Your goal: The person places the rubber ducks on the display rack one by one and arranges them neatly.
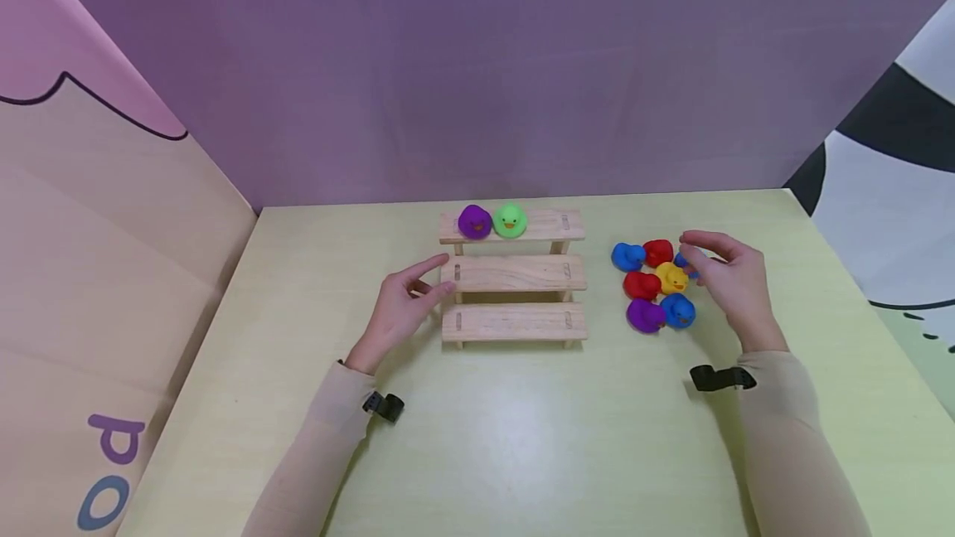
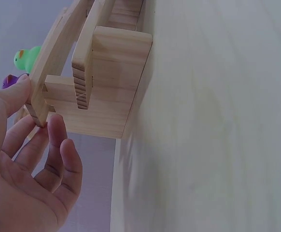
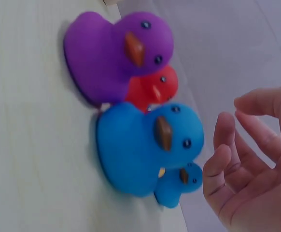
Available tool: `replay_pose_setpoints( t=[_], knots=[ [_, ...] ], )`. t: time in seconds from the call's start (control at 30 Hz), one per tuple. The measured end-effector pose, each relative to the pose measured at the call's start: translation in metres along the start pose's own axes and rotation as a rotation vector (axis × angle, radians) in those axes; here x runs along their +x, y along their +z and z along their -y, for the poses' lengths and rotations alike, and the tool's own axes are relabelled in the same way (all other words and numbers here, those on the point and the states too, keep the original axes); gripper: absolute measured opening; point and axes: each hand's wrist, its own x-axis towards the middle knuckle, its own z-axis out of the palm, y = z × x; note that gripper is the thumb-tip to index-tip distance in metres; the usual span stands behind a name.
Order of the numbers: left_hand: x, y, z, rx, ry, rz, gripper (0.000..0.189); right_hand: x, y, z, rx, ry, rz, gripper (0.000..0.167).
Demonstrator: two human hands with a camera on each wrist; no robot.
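While perched ducks face nearward, planks run crosswise.

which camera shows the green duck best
The head view: the green duck shows from the front, beak and all, on the wooden shelves. The left wrist view has it partly hidden behind them; the right wrist view doesn't show it.

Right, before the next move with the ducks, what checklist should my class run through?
1. Three-tier wooden stand held: ok; left hand grips the middle board at its left end.
2. Free right hand: ok, holding nothing.
3. Purple toy duck and green toy duck upright on the top board: ok.
4. Blue toy duck behind the right hand fully visible in the head view: not ok, partly covered.
5. Next duck chosen: cannot tell.
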Motion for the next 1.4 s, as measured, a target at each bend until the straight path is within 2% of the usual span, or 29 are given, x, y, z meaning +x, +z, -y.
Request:
replay_pose_setpoints(
  t=[0.33,0.57,0.83,1.07,1.4],
  knots=[
    [0.001,0.000,0.000,0.002,0.003,0.001,0.049,0.002,-0.019,-0.010,-0.008,0.066,-0.024,0.044],
    [0.002,-0.002,-0.002,0.006,-0.001,-0.005,0.050,0.007,-0.016,-0.014,-0.098,0.108,0.035,0.056],
    [0.003,-0.002,-0.001,0.005,-0.006,0.002,0.050,0.006,-0.012,-0.019,-0.148,0.117,0.096,0.067],
    [0.002,0.000,-0.002,0.007,-0.018,0.010,0.049,0.004,-0.013,-0.025,-0.152,0.100,0.076,0.064],
    [0.000,-0.001,-0.002,0.009,-0.021,0.002,0.049,0.006,-0.012,-0.029,-0.149,0.128,0.056,0.067]
  ],
)
